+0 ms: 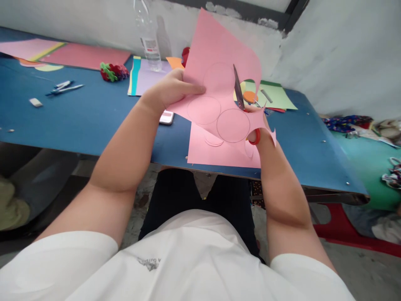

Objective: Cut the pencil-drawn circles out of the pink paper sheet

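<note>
My left hand (177, 87) grips the left edge of a sheet of pink paper (216, 46), thumb on top. The sheet is held up over the desk; pencilled circles are drawn on it and its right side has curved cut-outs. Mostly hidden behind the paper, my right hand (255, 109) is closed on a pair of scissors (238, 90). A dark blade shows upright at a cut edge, and an orange-red handle loop (256, 137) shows below the paper. Under the held sheet, another pink sheet (200, 150) lies at the desk's front edge.
On the blue desk (62, 121) are a plastic bottle (150, 46), pens (64, 87), an eraser (35, 102), a phone (167, 117), red-green fuzzy pieces (114, 72) and coloured papers (84, 56). An orange round lid (250, 97) sits behind the scissors. A wall stands behind.
</note>
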Demonstrator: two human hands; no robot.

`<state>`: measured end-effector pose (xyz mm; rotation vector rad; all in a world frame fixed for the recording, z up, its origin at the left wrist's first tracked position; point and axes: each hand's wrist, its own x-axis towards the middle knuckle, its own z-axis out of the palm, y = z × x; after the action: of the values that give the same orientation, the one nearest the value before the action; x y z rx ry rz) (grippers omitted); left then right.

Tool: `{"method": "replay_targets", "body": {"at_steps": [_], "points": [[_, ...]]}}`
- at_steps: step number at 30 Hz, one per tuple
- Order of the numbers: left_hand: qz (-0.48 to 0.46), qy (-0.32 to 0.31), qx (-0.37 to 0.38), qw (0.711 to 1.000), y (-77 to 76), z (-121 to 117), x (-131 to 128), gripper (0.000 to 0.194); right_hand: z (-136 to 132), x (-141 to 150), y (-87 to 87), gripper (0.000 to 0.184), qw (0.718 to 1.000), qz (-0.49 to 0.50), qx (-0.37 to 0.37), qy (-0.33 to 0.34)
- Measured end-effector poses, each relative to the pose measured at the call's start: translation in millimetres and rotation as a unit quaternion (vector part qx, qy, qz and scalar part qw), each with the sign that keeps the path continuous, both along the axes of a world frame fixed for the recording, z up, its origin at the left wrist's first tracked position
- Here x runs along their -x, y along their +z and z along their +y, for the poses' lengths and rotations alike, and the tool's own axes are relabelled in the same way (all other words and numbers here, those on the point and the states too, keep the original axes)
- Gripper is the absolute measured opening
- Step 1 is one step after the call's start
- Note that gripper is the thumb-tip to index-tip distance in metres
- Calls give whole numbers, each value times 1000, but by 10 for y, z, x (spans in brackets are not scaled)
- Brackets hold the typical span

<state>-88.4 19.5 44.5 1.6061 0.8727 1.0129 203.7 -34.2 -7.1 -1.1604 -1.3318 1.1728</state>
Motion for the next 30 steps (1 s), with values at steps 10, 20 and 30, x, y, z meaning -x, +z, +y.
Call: {"method": "replay_targets", "body": {"at_steps": [10,20,30], "points": [[-7,-4,-7,1000,32,16,76,35,-169,84,95,48,1000,-5,-6,-20],[-8,-14,-1,1000,10,31,42,40,-164,105,79,33,1000,13,-16,0],[17,9,-12,1000,7,81,104,34,-143,13,73,25,999,9,38,11]]}}
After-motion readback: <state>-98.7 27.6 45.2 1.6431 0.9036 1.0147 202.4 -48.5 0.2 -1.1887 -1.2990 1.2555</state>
